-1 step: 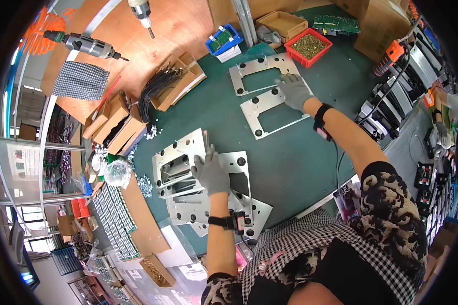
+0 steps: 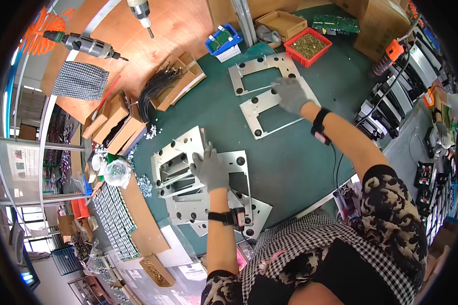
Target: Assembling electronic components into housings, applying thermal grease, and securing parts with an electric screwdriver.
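Note:
My left hand (image 2: 210, 170), in a grey glove, is closed over the right edge of a silver metal frame plate (image 2: 187, 142) with black round pads. That plate lies uppermost on a jumbled pile of similar plates (image 2: 243, 175) at the left middle of the table; the palm hides part of the grip. My right hand (image 2: 292, 95), also gloved and slightly blurred, has its fingers stretched out over the upper right part of a second frame plate (image 2: 259, 104). Whether it touches that plate I cannot tell. Just beyond lies another frame plate (image 2: 235, 81), flat on the green table.
A red tray (image 2: 288, 47) of small brass-coloured parts stands behind the right plates, near a blue bin (image 2: 212, 50). Cardboard boxes with black cables (image 2: 160, 84) stand at the back left. Two power screwdrivers (image 2: 89, 46) hang above. Metal housings (image 2: 374, 119) are stacked at right.
My left hand and the plate under it have shifted slightly away and to the left. My right hand has moved a little to the left and nearer to me.

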`<act>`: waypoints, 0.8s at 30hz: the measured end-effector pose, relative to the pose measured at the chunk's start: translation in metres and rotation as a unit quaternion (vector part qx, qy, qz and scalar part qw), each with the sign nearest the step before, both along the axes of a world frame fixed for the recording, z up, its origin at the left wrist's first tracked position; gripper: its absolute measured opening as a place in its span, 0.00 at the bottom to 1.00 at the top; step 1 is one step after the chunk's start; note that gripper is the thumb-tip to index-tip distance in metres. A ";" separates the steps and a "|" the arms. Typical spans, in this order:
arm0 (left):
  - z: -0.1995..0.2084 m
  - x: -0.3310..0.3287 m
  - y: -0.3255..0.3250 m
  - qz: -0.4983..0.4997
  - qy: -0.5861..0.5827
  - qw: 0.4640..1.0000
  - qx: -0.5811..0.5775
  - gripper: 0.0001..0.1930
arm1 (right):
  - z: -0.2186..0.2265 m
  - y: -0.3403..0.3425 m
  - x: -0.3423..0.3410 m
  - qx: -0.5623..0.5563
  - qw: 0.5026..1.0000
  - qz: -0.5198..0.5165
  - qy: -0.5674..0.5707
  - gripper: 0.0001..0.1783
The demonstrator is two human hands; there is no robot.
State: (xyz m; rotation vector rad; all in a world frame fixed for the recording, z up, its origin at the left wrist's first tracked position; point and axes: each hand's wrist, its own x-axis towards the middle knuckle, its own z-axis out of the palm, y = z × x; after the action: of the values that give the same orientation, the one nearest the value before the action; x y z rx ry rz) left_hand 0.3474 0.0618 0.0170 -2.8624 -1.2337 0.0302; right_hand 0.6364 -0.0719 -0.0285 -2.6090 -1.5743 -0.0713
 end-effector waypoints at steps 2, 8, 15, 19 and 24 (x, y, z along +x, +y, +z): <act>-0.002 0.003 0.008 0.023 0.039 0.999 -0.013 0.23 | -0.001 0.010 -0.064 0.088 0.984 -0.028 0.155 0.23; -0.001 -0.010 0.016 0.045 0.050 0.997 -0.045 0.21 | -0.046 0.009 -0.238 0.086 0.581 -0.197 0.785 0.21; 0.017 -0.038 0.026 -0.011 0.051 0.999 -0.006 0.15 | 0.044 -0.037 -0.232 0.377 0.416 -0.157 0.813 0.08; -0.003 -0.060 0.033 -0.022 0.108 0.993 -0.046 0.16 | 0.015 -0.117 -0.199 0.513 0.154 -0.123 0.836 0.09; -0.019 -0.059 0.004 -0.138 0.042 0.989 -0.039 0.15 | -0.047 -0.180 -0.180 0.670 0.087 -0.396 0.622 0.13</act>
State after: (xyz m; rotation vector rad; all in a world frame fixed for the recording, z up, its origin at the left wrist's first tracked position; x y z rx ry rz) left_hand 0.2885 0.0653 -0.0017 -3.0350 -0.8298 0.1945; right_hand 0.4565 -0.2514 -0.0754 -0.5441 0.7041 0.3434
